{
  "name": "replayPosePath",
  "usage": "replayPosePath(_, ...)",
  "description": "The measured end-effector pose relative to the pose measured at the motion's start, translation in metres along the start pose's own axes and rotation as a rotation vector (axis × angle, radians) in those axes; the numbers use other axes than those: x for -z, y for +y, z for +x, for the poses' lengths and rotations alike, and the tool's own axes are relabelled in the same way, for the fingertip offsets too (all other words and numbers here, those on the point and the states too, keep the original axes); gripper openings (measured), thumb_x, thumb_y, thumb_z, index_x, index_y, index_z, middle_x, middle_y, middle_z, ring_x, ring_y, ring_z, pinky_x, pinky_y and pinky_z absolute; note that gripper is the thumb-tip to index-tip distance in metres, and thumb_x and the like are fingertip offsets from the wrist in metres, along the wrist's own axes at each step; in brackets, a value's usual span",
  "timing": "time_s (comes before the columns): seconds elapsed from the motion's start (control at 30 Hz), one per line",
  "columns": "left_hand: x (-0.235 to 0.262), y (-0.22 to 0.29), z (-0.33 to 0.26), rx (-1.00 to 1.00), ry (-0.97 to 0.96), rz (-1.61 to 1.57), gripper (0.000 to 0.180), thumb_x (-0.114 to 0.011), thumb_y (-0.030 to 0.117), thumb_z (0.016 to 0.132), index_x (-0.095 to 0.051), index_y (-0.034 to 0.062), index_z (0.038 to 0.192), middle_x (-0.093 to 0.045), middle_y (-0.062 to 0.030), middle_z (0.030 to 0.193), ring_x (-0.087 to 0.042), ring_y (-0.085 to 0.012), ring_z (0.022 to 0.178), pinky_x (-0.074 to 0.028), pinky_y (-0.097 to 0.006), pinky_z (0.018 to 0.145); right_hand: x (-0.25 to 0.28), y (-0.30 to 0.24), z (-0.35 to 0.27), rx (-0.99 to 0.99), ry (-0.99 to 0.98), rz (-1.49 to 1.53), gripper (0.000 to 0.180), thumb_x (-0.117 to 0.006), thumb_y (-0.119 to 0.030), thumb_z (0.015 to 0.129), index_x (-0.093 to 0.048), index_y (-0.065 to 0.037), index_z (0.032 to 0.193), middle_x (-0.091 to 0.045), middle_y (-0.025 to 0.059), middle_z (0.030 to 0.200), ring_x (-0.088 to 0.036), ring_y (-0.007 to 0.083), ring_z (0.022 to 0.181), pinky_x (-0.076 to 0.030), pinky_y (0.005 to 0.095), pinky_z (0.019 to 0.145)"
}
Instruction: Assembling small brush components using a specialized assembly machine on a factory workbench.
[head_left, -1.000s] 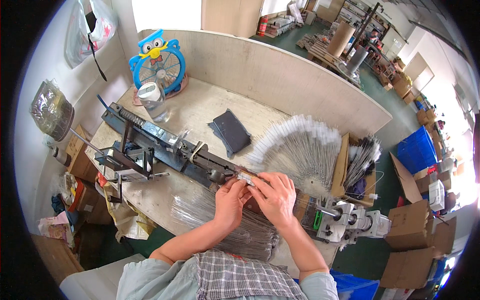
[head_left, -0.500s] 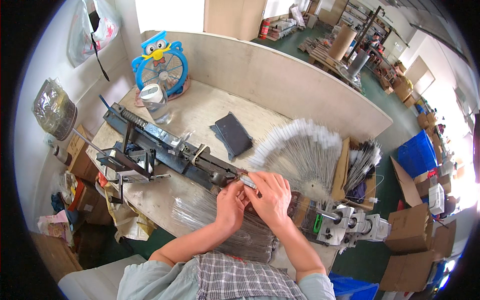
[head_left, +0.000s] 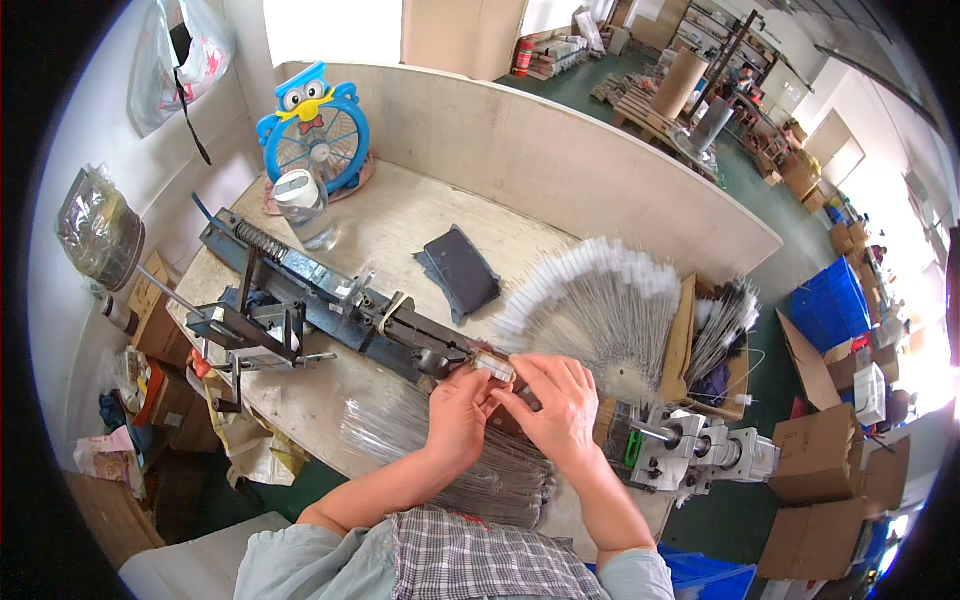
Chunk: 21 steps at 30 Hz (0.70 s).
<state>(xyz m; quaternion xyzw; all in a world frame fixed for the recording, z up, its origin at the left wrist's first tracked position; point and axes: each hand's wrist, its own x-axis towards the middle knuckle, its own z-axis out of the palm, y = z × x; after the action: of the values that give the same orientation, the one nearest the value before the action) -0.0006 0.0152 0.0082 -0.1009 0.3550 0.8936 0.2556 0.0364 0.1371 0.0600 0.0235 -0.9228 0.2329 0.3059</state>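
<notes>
At the near right end of a long black metal fixture [head_left: 345, 312] I bring both hands together. A small silvery-white block [head_left: 495, 367] shows at the fingertips there. My left hand [head_left: 460, 412] is closed in a pinch just below the block; whatever lies between its fingers is too small to name. Curled in from the right, my right hand [head_left: 556, 405] has its forefinger by the block's right end and its thumb low, near the left fingertips. What it grips is hidden. Beneath my wrists lies a bundle of thin wire stems [head_left: 480, 472].
Many white-tipped wire brushes [head_left: 600, 295] fan out beyond my right hand, beside an open carton [head_left: 683, 340]. A silver clamp-like machine [head_left: 700, 450] stands at the right. Dark pads [head_left: 462, 272], a lidded water jar [head_left: 306, 212] and a blue fan [head_left: 318, 140] are farther back.
My right hand has shifted slightly right, and its forefinger and thumb have spread, uncovering more of the silvery-white block. My left hand stays in nearly the same place.
</notes>
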Motion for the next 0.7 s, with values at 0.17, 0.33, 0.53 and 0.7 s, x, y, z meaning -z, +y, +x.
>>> replayPosePath(0.17,0.000,0.007,-0.009,0.006,0.009,-0.126,0.036,-0.042,0.038,0.096,-0.052,0.0038,0.104,-0.059,-0.0085,0.096,-0.059,-0.0204,0.090,-0.047,-0.037,0.088,0.006,0.012,-0.018,0.032,-0.134,-0.138,0.017,-0.073,-0.016,0.068,-0.068,-0.008,0.082,-0.062,0.0028,0.079,-0.058,0.0222,0.083,-0.043,0.0363,0.077)
replayPosePath(0.33,-0.001,0.008,-0.011,0.022,-0.023,-0.017,0.055,-0.033,0.054,0.096,-0.051,0.0026,0.107,-0.058,-0.0110,0.102,-0.058,-0.0228,0.096,-0.046,-0.037,0.090,0.012,0.012,-0.022,0.038,-0.129,-0.133,0.013,-0.071,-0.013,0.070,-0.067,-0.008,0.082,-0.060,0.0034,0.074,-0.057,0.0225,0.083,-0.043,0.0370,0.077)
replayPosePath(0.53,0.006,0.007,-0.017,0.072,-0.068,0.138,0.060,-0.036,0.049,0.096,-0.041,-0.0013,0.129,-0.050,-0.0157,0.128,-0.051,-0.0253,0.116,-0.040,-0.037,0.097,0.029,0.009,-0.021,0.028,-0.068,-0.032,0.016,-0.070,-0.012,0.073,-0.068,-0.007,0.087,-0.064,0.0044,0.080,-0.059,0.0225,0.083,-0.046,0.0349,0.075)
replayPosePath(0.7,0.051,0.035,-0.036,0.126,0.020,0.424,0.043,-0.058,0.024,0.088,-0.048,0.0021,0.124,-0.058,-0.0126,0.120,-0.054,-0.0226,0.112,-0.041,-0.039,0.096,0.052,0.027,-0.064,-0.080,-0.161,0.055,0.016,-0.068,-0.008,0.074,-0.067,-0.008,0.091,-0.066,0.0052,0.079,-0.064,0.0215,0.069,-0.051,0.0308,0.059)
